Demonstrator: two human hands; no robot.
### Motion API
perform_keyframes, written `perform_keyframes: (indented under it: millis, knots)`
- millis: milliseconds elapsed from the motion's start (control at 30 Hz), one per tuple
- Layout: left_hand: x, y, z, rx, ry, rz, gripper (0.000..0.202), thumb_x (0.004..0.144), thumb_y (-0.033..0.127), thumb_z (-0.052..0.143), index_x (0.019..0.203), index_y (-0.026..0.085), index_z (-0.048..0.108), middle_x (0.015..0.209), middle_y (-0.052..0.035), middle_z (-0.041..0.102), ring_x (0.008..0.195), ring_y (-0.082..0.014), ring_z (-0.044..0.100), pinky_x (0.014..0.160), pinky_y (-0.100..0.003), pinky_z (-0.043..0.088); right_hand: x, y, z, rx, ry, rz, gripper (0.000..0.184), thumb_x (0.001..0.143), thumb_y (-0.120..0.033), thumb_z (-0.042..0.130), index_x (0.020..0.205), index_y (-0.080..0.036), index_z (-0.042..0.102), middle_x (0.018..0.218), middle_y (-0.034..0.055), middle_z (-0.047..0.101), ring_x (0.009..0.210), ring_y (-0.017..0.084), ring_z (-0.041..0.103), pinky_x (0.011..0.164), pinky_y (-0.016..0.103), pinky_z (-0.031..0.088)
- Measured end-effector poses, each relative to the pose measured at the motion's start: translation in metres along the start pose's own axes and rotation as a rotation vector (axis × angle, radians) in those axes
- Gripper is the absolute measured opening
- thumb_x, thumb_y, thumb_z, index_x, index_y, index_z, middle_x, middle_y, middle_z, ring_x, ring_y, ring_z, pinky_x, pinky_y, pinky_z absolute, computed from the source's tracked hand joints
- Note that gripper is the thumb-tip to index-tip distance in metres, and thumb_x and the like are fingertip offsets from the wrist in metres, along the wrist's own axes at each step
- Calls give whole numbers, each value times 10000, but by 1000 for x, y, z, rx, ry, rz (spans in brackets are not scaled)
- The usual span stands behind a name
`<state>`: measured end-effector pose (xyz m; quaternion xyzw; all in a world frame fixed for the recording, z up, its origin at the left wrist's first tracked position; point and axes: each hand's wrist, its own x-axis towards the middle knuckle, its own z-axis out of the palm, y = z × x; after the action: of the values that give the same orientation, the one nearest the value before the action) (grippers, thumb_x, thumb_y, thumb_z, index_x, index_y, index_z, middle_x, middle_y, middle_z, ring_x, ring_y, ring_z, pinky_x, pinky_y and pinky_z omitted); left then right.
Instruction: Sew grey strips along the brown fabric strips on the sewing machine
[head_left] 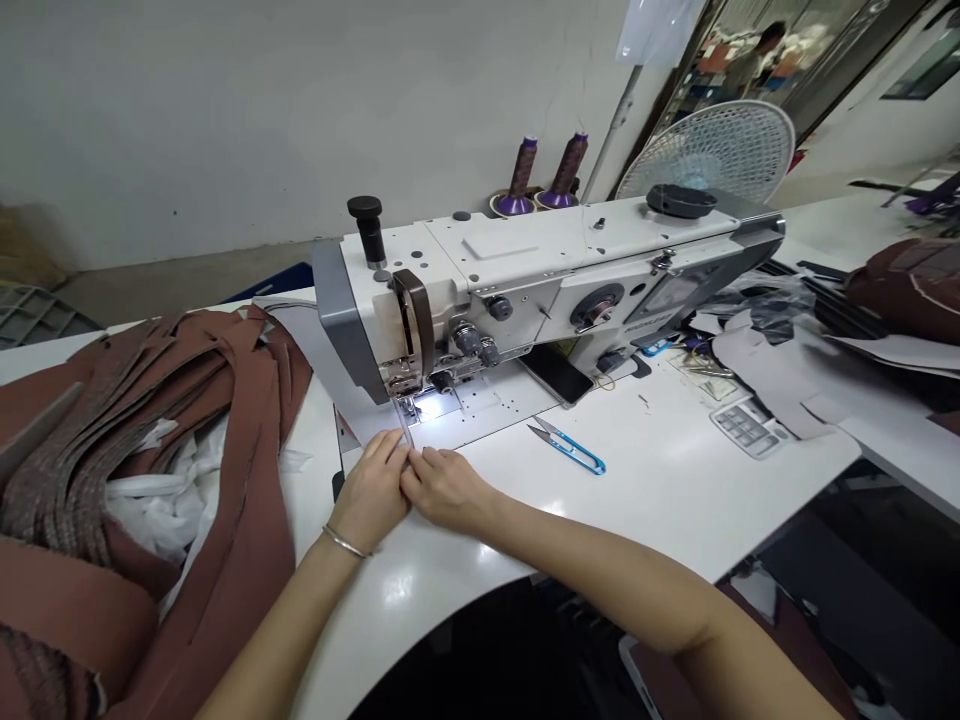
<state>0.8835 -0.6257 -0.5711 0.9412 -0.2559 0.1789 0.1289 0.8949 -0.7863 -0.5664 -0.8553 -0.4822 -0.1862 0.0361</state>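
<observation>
In front of the needle area of a white and grey sewing machine [517,290], my two hands meet. A thin pale strip [404,424] runs from under the lit presser foot [409,408] down to my fingers. My left hand [373,482], with a silver bangle on its wrist, is closed on the strip. My right hand [444,484] presses close beside it, fingers pinched at the strip's near end; the exact grip is hidden between the hands. Blue-handled thread snips [577,452] lie on the white table to the right of my hands.
Stacked brown fabric pieces [255,480] cover the table's left side. A phone [559,375] lies beneath the machine arm. Two brown thread cones [523,170] stand behind it. Farther right are a small pale tray [750,428], cut scraps and a white fan [720,150]. Someone is in the background.
</observation>
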Motion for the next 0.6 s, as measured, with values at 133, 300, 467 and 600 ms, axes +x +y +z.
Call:
perform_keyframes:
  millis: [133,300,467,600]
  knots:
    - [13,-5,6,-49,-10,20,236,800,25,480,974,85,627,1159,-180,613,1151,-296,535,1059,-454,474,0,12,3,18,-90,17,234,917,-67,353,947,-91,584,859,149,617,678,221,522,489,311,440]
    - [20,-5,9,-94,-35,17,281,771,-1,469,988,102,616,1177,-169,605,1177,-298,522,1052,-460,485,-5,18,6,2,-80,35,248,906,-51,338,922,-98,581,846,143,607,662,220,510,485,318,437]
    - [20,-8,11,-91,-45,6,340,733,-18,465,1017,94,614,1223,-168,594,1201,-310,508,1050,-473,489,-5,19,9,-4,-27,35,257,898,-51,329,908,-98,582,858,155,613,644,219,505,471,319,428]
    - [20,-9,13,-83,-53,-5,314,758,-2,466,1017,92,617,1232,-168,596,1208,-312,506,1056,-474,486,-4,20,9,-9,-5,38,260,890,-42,333,901,-91,588,851,154,616,627,215,503,464,320,423]
